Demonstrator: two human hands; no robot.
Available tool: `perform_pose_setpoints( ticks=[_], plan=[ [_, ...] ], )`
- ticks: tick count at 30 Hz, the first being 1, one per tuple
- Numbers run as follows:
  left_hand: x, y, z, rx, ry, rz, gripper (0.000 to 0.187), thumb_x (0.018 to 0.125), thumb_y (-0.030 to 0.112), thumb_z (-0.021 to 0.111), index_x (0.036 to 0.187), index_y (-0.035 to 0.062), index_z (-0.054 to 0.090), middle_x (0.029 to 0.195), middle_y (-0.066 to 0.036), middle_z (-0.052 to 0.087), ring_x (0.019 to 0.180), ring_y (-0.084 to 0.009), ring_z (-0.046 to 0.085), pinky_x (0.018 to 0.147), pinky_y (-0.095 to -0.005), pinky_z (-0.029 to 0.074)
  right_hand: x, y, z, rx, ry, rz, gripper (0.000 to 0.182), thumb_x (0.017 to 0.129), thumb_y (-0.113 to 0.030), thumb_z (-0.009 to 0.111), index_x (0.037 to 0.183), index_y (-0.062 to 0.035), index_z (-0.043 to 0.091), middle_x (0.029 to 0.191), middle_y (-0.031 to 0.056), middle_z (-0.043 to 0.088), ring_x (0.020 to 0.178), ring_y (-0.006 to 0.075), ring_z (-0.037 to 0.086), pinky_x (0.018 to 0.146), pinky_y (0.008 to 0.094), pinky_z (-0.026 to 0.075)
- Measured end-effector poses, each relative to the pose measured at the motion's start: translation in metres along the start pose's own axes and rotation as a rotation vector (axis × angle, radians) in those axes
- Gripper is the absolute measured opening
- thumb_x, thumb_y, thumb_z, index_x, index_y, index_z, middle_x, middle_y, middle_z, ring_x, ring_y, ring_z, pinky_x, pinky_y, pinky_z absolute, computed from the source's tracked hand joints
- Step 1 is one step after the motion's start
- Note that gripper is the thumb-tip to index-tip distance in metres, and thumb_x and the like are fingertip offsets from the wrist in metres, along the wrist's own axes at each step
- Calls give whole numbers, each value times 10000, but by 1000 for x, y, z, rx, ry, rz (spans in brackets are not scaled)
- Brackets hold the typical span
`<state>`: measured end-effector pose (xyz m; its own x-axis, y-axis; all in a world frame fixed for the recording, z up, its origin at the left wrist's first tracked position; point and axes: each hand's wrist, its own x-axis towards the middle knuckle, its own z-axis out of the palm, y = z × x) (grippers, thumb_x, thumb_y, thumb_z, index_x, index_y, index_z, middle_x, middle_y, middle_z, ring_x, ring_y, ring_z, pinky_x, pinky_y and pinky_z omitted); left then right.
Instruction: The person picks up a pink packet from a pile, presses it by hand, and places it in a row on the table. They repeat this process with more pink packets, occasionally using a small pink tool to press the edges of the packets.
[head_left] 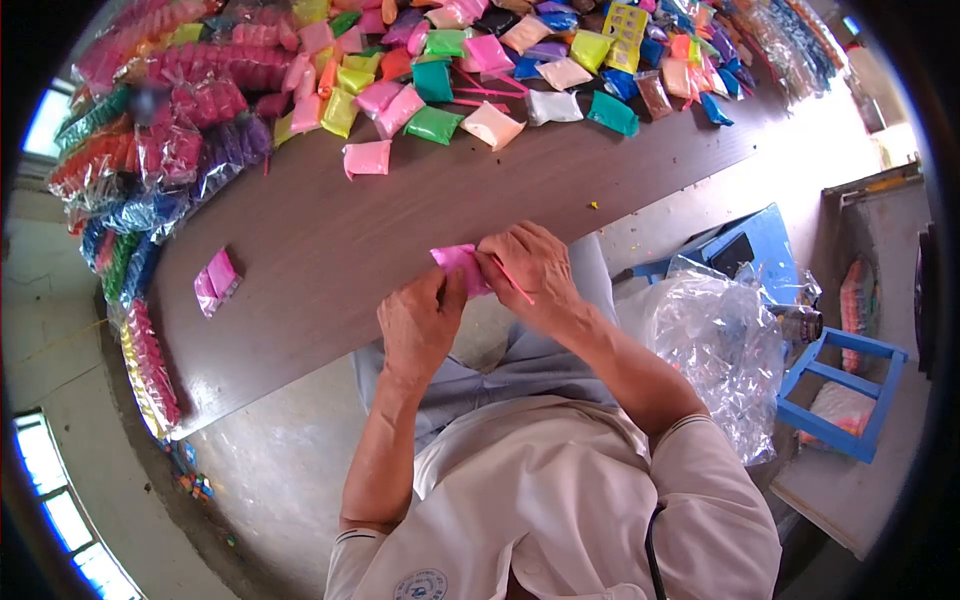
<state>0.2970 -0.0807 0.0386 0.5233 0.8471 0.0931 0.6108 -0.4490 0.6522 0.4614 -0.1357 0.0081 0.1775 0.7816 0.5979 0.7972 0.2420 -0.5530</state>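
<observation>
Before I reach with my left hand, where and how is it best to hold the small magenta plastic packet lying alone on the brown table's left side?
I'd pinch the magenta packet across its middle, left hand coming from the right: it looks longer than wide, with bare brown tabletop on that side, while plastic-wrapped coloured bundles line its left.

Brn tbl [330, 230] w/ multicol. pkts [490, 54]

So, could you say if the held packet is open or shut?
Cannot tell: the left hand and right hand hide parts of the pink packet.
</observation>
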Motion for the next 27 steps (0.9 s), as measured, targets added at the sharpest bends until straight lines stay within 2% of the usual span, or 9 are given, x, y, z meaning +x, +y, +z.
perform_pose_setpoints(
  ticks=[5, 11, 14, 17, 20, 22, 27],
  plan=[
    [1, 1, 0, 17, 31, 20, 346, 916, 232, 661, 657, 20, 575, 603, -195, 561, 549, -410, 555, 514, -477, 428, 2, 0, -2, -14, 40, 39, 221, 729, -1, 748, 840, -87, 578, 709, 70, 595, 678, 295, 605, 611, 406, 476],
    [0, 0, 0, 47, 21, 49, 330, 906, 208, 664, 653, 19, 570, 599, -193, 559, 542, -403, 556, 506, -473, 425, -2, 1, -2, -42, -13, 30, 229, 732, 5, 745, 840, -89, 567, 704, 63, 590, 678, 280, 607, 596, 395, 475],
    [1, 2, -1, 35, -3, 2, 320, 901, 204, 668, 660, 20, 568, 599, -191, 557, 540, -407, 552, 505, -477, 423, 1, 2, -1, 5, 8, 41, 226, 736, 10, 740, 842, -91, 567, 708, 62, 587, 673, 275, 604, 588, 391, 472],
    [-2, -1, 3, 18, 62, 65, 316, 902, 203, 666, 663, 22, 566, 603, -187, 557, 543, -408, 553, 506, -477, 421, -1, -2, -1, 29, -6, -4, 236, 725, 14, 740, 843, -93, 566, 707, 58, 580, 666, 272, 598, 582, 391, 470],
    [-1, 1, 3, 32, 53, 39, 314, 905, 202, 662, 666, 24, 564, 612, -187, 561, 550, -409, 552, 511, -481, 422, 2, 5, -5, -50, 2, -6, 245, 706, 14, 744, 837, -93, 567, 702, 49, 572, 660, 264, 591, 579, 384, 472],
    [0, 1, 1, 35, 34, 36, 308, 908, 197, 659, 670, 24, 568, 622, -189, 569, 563, -409, 562, 517, -482, 427, 5, 4, -9, 34, -38, -5, 240, 704, 4, 748, 832, -87, 567, 712, 54, 583, 671, 264, 599, 588, 386, 481],
    [1, 1, 3, 39, 27, 18, 319, 915, 214, 653, 674, 20, 575, 634, -202, 574, 591, -429, 574, 527, -496, 432, -2, 5, 0, 26, -81, -3, 269, 702, -15, 727, 875, -86, 532, 769, 73, 596, 749, 299, 619, 622, 415, 491]
  ],
)
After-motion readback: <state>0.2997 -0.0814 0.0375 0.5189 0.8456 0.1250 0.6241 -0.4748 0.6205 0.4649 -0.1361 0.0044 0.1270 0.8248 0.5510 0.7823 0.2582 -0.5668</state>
